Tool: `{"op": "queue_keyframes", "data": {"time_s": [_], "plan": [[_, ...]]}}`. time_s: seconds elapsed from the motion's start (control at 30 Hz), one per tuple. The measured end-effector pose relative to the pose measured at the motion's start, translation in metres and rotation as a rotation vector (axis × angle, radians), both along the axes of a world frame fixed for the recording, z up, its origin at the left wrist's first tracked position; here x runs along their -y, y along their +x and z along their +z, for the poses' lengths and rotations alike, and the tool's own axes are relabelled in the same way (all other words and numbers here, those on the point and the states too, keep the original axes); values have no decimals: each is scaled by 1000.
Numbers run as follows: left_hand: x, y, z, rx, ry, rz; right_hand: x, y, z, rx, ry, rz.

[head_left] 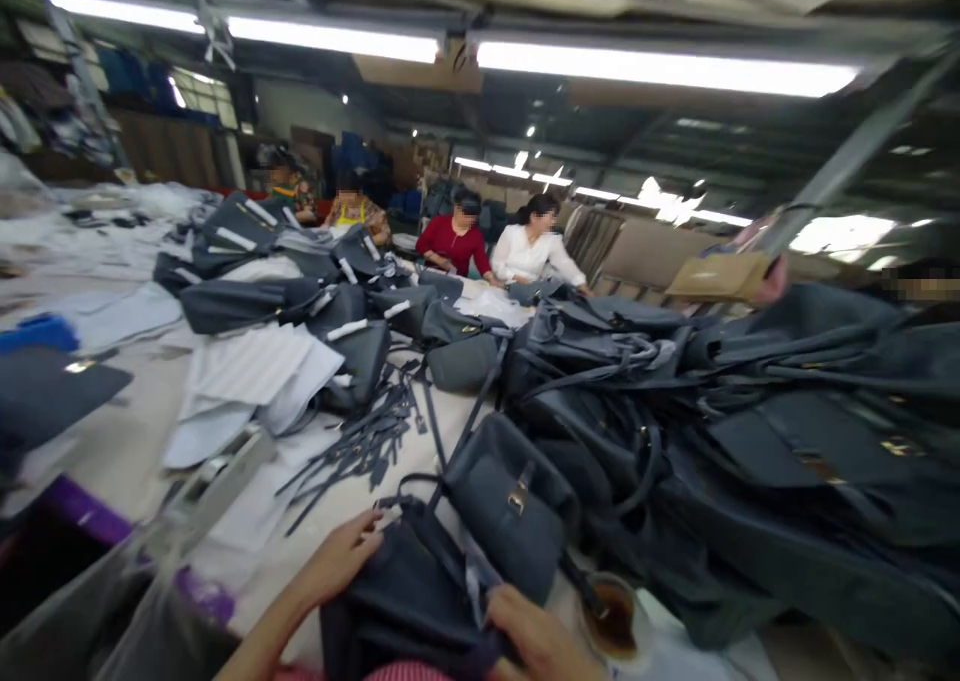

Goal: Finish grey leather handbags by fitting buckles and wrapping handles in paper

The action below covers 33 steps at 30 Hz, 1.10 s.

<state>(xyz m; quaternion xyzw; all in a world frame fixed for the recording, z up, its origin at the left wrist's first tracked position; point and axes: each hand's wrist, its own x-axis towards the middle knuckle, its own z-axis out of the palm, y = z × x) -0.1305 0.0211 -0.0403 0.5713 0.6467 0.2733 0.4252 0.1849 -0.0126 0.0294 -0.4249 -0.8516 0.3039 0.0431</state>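
Observation:
A dark blue-grey bag (409, 581) lies in front of me at the table's near edge. At its upper left corner, the fingers of my left hand (341, 559) are bent over the edge and grip it. My right hand (536, 633) is closed on the bag's right side, beside a strip of pale, shiny material (476, 576). Just beyond is another dark bag (510, 506) with a gold buckle (517, 499), its flap facing me. A container of brown liquid (611, 616) stands to the right of my right hand, with a dark handle (581, 581) leaning into it.
Dark bags (750, 481) are heaped along the right. Short buckled straps (367, 436) lie mid-table, near stacked white sheets (255, 381). More bags (255, 301) with white-wrapped handles lie farther back. Several people, one in a red top (454, 246), sit across the table.

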Motion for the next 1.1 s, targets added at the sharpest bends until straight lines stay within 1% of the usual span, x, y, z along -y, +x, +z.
{"op": "queue_keyframes", "data": {"time_s": [0.03,0.1,0.2,0.3,0.4,0.47,0.5,0.57,0.63,0.7,0.73,0.77,0.8,0.83,0.9,0.93,1.0,1.03,1.1], "plan": [[4,-2,5,9,-33,-28,1,1,0,-43,-45,-61],[12,-7,8,21,-95,-27,0,4,2,-104,-124,-139],[28,-14,4,90,-123,-25,-2,7,7,-126,-197,-197],[42,-17,0,208,-119,12,-3,12,4,-192,-264,-282],[54,-16,-4,225,-116,88,-8,23,-1,-419,-391,-472],[62,-17,-10,182,-71,173,-12,30,2,-623,-436,-581],[67,-18,-14,152,-41,235,-14,30,6,-717,-423,-600],[76,-20,-26,73,22,357,-14,24,17,-817,-344,-568],[82,-23,-40,-40,57,403,-13,12,27,-778,-293,-490],[86,-26,-50,-152,69,392,-13,1,26,-643,-281,-435],[86,-26,-53,-205,81,387,-15,1,20,-554,-260,-427],[87,-27,-55,-261,107,384,-16,5,9,-458,-220,-423],[87,-26,-54,-322,148,382,-17,14,-5,-353,-165,-423],[87,-25,-51,-387,199,374,-19,26,-23,-243,-96,-431],[83,-22,-41,-506,289,309,-17,58,-63,-59,-45,-406],[78,-19,-34,-538,310,258,-14,74,-83,14,-51,-416],[65,-13,-22,-550,301,142,-3,96,-118,105,-122,-370],[56,-9,-18,-552,290,87,5,102,-132,127,-157,-371],[35,0,-13,-560,274,-15,22,104,-149,132,-176,-400]]}}
